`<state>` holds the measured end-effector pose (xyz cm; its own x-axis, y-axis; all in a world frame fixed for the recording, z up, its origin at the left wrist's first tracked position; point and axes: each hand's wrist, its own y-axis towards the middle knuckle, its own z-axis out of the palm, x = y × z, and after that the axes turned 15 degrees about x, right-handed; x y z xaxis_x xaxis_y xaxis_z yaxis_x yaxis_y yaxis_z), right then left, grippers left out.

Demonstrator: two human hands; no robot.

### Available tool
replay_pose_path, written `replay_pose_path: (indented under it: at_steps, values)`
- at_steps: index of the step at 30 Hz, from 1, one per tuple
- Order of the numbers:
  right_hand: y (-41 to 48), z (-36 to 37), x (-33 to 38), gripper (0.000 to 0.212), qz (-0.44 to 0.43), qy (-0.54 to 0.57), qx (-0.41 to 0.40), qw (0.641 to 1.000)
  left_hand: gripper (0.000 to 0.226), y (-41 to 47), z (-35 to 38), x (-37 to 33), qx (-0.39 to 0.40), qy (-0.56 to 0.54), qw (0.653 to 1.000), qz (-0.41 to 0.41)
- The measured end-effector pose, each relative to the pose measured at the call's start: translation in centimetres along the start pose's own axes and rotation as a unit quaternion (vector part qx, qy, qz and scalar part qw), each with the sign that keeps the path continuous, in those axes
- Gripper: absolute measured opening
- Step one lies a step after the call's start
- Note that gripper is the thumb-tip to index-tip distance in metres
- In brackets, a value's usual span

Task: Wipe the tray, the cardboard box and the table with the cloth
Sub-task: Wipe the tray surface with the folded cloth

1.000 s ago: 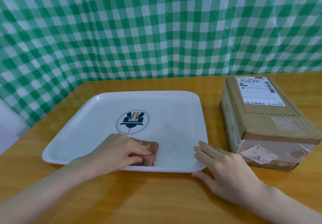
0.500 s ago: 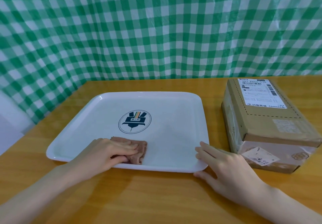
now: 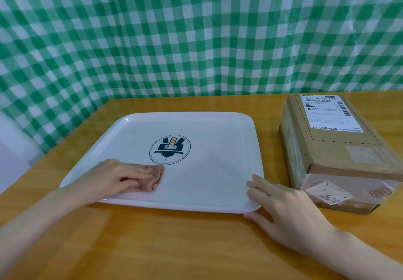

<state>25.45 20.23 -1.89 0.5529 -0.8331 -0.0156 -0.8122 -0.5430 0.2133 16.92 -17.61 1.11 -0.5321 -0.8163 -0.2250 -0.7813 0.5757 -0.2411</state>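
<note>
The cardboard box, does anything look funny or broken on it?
A little. The cardboard box looks whole, but its near end is wrapped in wrinkly clear tape, and a small white sticker there sits crooked. Nothing looks spilled on the tray or the table.

- left hand lies palm down inside the tray, close to its near edge and left of its middle. its fingers reach almost straight toward the tray's right side over the bunched cloth, and the thumb is tucked in against it.
- left forearm is bare and crosses the tray's near rim from the lower left.
- right hand sits palm down at the tray's near right corner, fingers spread and relaxed, fingertips on the rim, thumb just outside the near edge.
- right forearm is bare and runs off to the lower right of the tray.
</note>
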Motion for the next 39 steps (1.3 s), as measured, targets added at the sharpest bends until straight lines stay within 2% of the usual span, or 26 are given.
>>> replay_pose_path:
  at_steps: [6, 9, 11, 16, 20, 26, 30, 34, 37, 39]
  values:
    - [-0.1, -0.2, 0.3, 0.032, -0.006, 0.004, 0.005, 1.0, 0.081, 2.9, -1.0, 1.3, -0.023, -0.036, 0.999, -0.011]
    - [-0.2, -0.2, 0.3, 0.027, -0.01, 0.015, 0.017, 1.0, 0.051, 4.7, -1.2, 2.3, -0.036, -0.068, 0.997, -0.023]
    - [-0.2, 0.0, 0.3, 0.021, -0.007, 0.015, 0.016, 1.0, 0.041, 5.9, -1.3, 3.1, -0.04, -0.073, 0.995, -0.048]
    - [0.1, 0.6, 0.0, 0.053, -0.015, 0.031, 0.007, 0.999, 0.04, 8.7, -2.5, 4.8, -0.033, -0.061, 0.995, -0.07]
    - [0.7, 0.4, -0.1, 0.063, -0.02, 0.011, -0.026, 0.999, 0.037, 10.8, -3.7, 5.6, -0.036, -0.045, 0.995, -0.084]
    - [0.9, 1.1, 0.2, 0.051, -0.051, -0.036, -0.047, 0.997, 0.025, 13.8, -4.5, 6.2, -0.064, -0.043, 0.99, -0.12]
    - [1.3, 0.6, 0.3, 0.027, -0.06, -0.044, -0.05, 0.996, 0.026, 14.4, -4.9, 5.9, -0.067, -0.019, 0.987, -0.147]
    - [1.4, 1.3, 0.2, 0.029, -0.048, -0.069, -0.056, 0.995, 0.023, 14.6, -5.0, 5.6, -0.067, -0.007, 0.985, -0.157]
    - [0.8, 1.6, -0.6, 0.043, 0.014, -0.098, -0.041, 0.994, 0.02, 14.6, -5.1, 5.1, -0.059, 0.01, 0.985, -0.162]
    - [0.6, 2.0, -0.9, 0.039, 0.046, -0.132, -0.051, 0.989, 0.018, 14.6, -5.3, 4.6, -0.056, 0.034, 0.984, -0.167]
